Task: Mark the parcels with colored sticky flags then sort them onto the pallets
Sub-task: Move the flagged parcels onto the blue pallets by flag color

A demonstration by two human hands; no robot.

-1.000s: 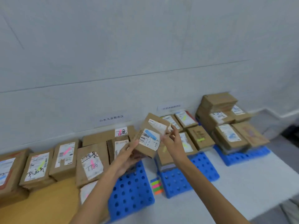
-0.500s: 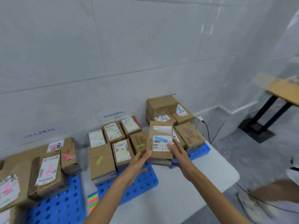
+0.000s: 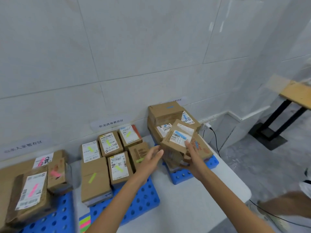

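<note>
Parcel [image 3: 180, 139] looks light, stiff | right hand [image 3: 193, 157] grip clamped at its 4 o'clock corner | left hand [image 3: 149, 158] grip apart, touching 9 o'clock edge | hold opposite edges

**Brown cardboard, blue pallets, neon flags**

The tilted parcel [image 3: 178, 143] is brown cardboard with a white barcode label crossed by a light blue flag [image 3: 180, 134]. The stacked parcels [image 3: 165, 111] behind it are the same brown, also marked in blue. The middle parcels [image 3: 118, 167] carry yellow-green flags, and the left parcels [image 3: 32, 189] carry pink ones. The pallets [image 3: 143, 199] are bright blue, dotted with round holes. The flag pad [image 3: 85, 221] is striped yellow-green and pink. The tabletop [image 3: 193, 207] is white, the wall [image 3: 151, 56] pale tile with thin grey joints, and the floor [image 3: 269, 165] mottled grey.
</note>
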